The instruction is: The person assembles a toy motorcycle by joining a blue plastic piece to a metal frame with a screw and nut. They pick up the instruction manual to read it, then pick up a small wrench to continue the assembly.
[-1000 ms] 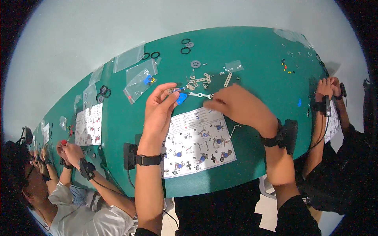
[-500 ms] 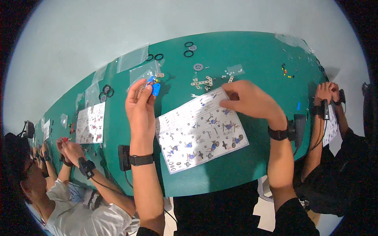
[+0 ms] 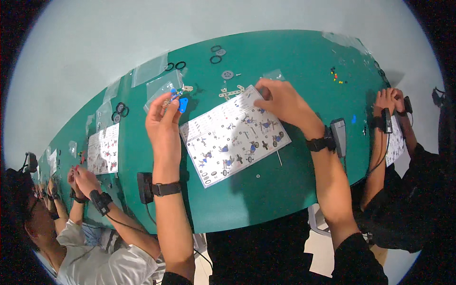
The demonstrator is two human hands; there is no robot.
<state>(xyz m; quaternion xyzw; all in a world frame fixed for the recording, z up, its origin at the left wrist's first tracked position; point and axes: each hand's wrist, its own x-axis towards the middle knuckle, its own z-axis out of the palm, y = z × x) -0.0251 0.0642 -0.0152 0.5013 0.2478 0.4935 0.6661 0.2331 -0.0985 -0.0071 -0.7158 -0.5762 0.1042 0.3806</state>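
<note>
Left hand (image 3: 162, 116): fingers pinched on a small blue plastic part with metal strip (image 3: 179, 100), held above the green table (image 3: 266, 199). Right hand (image 3: 280, 99): fingertips pressing the far corner of a printed paper instruction sheet (image 3: 232, 135). Perforated metal strips (image 3: 231, 91) just beyond.

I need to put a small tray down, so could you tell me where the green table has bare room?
Bare green table lies along the near edge below the instruction sheet, and at the far middle between the black rings and the coloured beads. It is crowded around the metal strips and plastic bags near the left hand.
</note>
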